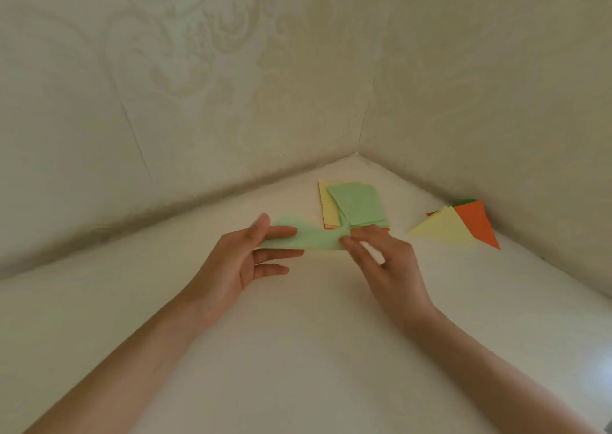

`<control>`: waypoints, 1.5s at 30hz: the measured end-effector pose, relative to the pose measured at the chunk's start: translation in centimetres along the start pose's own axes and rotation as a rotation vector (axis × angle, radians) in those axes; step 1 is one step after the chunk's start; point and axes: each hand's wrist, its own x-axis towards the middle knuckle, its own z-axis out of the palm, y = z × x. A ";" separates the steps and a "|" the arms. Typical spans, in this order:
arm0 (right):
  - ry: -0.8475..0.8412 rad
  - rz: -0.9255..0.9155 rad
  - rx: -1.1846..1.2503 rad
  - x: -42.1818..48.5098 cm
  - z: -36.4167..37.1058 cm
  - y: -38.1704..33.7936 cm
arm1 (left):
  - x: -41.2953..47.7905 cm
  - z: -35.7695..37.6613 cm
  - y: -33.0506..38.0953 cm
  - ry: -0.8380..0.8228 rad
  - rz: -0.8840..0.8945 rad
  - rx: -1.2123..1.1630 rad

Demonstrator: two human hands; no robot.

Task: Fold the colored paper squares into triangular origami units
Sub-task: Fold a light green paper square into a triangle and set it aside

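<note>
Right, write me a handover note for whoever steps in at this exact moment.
Left hand: pinches the left end of the light green sheet, thumb on top.
Right hand: pinches the sheet's right end.
The sheet is held above the white table. It is blurred, so how far it is folded is unclear.
Stack of squares: near the corner, green on top, yellow and orange beneath.
Done: a yellow triangle and an orange triangle lie to the right, with a green edge behind them.
Left: finish this sheet, then fold the stack.
</note>
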 end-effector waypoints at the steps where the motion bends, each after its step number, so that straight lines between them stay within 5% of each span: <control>1: 0.046 0.129 0.099 0.2 -0.1 -0.3 | -0.1 -0.2 0.1 -0.032 -0.009 0.029; 5: 0.122 0.372 0.317 0.9 -0.7 -0.6 | -0.2 -0.3 0.0 0.022 0.102 0.342; 10: 0.071 0.459 0.381 0.8 -0.4 -0.4 | -0.1 0.3 0.0 0.113 0.027 0.172; 22: -0.447 0.322 0.462 0.7 -1.6 0.0 | -0.2 0.1 -0.3 0.226 0.071 0.243; 30: -0.323 0.316 0.470 0.4 0.0 0.0 | -0.3 0.8 -0.5 0.147 0.067 0.335; 35: -0.308 0.266 0.488 0.7 -0.9 0.1 | -0.5 1.0 0.3 0.040 -0.146 0.120; 45: -0.367 0.449 0.398 0.7 -0.5 -0.1 | -0.7 0.0 0.6 -0.154 -0.133 0.459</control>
